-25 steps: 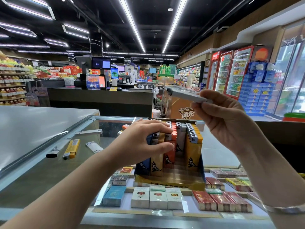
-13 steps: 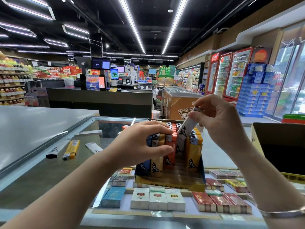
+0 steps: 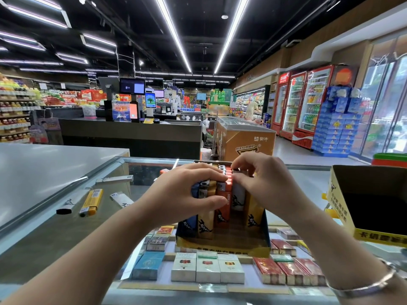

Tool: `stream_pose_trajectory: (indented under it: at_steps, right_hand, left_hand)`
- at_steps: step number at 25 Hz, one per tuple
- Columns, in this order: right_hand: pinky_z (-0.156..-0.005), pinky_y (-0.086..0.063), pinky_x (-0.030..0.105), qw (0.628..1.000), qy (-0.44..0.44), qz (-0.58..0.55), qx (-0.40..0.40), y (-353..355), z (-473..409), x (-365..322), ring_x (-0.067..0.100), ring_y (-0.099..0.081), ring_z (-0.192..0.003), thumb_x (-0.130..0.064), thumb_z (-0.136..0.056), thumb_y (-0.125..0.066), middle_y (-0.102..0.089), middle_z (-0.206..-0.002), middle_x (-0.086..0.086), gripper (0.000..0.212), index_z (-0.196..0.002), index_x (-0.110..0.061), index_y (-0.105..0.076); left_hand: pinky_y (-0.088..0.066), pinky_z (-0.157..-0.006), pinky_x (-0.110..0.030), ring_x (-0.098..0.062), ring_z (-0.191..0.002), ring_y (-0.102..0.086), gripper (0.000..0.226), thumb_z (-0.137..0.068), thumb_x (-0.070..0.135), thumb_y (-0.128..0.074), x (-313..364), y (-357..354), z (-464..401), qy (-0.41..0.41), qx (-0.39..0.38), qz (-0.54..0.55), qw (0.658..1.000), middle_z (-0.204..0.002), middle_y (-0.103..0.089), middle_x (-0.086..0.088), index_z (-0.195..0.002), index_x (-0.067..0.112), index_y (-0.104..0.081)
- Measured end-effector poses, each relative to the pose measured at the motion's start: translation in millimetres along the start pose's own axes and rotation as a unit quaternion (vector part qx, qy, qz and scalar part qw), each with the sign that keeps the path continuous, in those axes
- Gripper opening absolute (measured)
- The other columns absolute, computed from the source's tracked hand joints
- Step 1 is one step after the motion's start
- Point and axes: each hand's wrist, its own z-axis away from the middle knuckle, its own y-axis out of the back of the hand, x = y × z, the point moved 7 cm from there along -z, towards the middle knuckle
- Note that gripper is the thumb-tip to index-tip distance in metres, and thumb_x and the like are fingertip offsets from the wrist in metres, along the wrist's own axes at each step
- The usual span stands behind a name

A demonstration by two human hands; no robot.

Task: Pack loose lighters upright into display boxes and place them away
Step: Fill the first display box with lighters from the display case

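Note:
A yellow display box [image 3: 222, 246] stands on the glass counter, holding several upright lighters in blue, gold, orange and white. My left hand [image 3: 187, 192] grips the left rows of lighters, thumb on their front face. My right hand [image 3: 257, 175] pinches the top of a white lighter [image 3: 238, 195] standing upright among the rows. Loose lighters lie on the glass at left: a yellow one [image 3: 90, 202], a white one [image 3: 120, 198] and a white one with a black end [image 3: 70, 204].
An open empty yellow display box [image 3: 343, 208] sits at right. Cigarette packs [image 3: 207, 268] show under the glass counter [image 3: 55, 230]. A grey counter top [image 3: 44, 166] lies at left, a checkout desk and an orange freezer [image 3: 244, 139] beyond.
My right hand brought the white lighter down from in front of me, turned it upright and lowered it into the box. The left hand stayed on the lighters.

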Motion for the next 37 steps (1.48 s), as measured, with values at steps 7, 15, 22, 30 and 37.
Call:
stream_pose_trajectory:
  at_steps: [7, 15, 22, 30, 37]
  right_hand:
    - [-0.067, -0.035, 0.014, 0.998, -0.059, -0.017, 0.010, -1, -1, 8, 0.012, -0.051, -0.085, -0.016, -0.082, -0.068, -0.060, -0.088, 0.000, 0.010, -0.089, -0.024, -0.067]
    - [-0.066, -0.036, 0.021, 0.997, -0.070, -0.012, 0.018, 1, -1, 7, 0.014, -0.051, -0.086, -0.015, -0.080, -0.070, -0.056, -0.086, -0.002, 0.009, -0.088, -0.021, -0.069]
    - [-0.072, -0.031, 0.027, 0.997, -0.083, 0.007, -0.006, -3, -3, 9, 0.014, -0.047, -0.090, -0.017, -0.082, -0.068, -0.051, -0.075, -0.013, 0.005, -0.084, -0.019, -0.071]
    - [-0.085, -0.035, 0.029, 0.983, -0.140, -0.089, -0.072, -13, -4, 31, 0.011, -0.043, -0.105, -0.021, -0.087, -0.062, -0.052, -0.099, -0.014, 0.010, -0.079, -0.022, -0.069]
    - [-0.104, -0.031, 0.047, 0.961, -0.183, -0.192, -0.083, -31, 2, 34, 0.022, -0.036, -0.120, -0.014, -0.088, -0.056, -0.049, -0.116, -0.002, 0.016, -0.081, -0.027, -0.062]
  left_hand:
    - [-0.054, -0.085, -0.032, 0.000, -0.112, -0.051, 0.054, -0.067, 0.067, -0.053, -1, 1, 0, 0.000, 0.006, -0.002, 1.000, -0.119, -0.055, 0.023, -0.114, 0.041, -0.059]
    - [-0.055, -0.083, -0.031, 0.001, -0.111, -0.051, 0.053, -0.067, 0.067, -0.054, -2, 0, 0, -0.001, 0.006, 0.010, 1.000, -0.118, -0.055, 0.024, -0.113, 0.042, -0.060]
    - [-0.054, -0.084, -0.031, 0.001, -0.111, -0.051, 0.049, -0.067, 0.067, -0.055, -3, 0, 0, -0.004, 0.011, 0.013, 1.000, -0.117, -0.054, 0.027, -0.111, 0.046, -0.059]
    - [-0.049, -0.089, -0.028, 0.005, -0.110, -0.052, 0.043, -0.075, 0.067, -0.049, -4, 3, -3, -0.016, 0.037, 0.044, 0.998, -0.113, -0.060, 0.026, -0.109, 0.043, -0.061]
    - [-0.054, -0.072, -0.035, -0.012, -0.086, -0.062, 0.025, -0.091, 0.022, -0.050, -38, 49, 10, 0.090, 0.258, -0.040, 0.961, -0.101, -0.061, 0.008, -0.114, 0.025, -0.060]
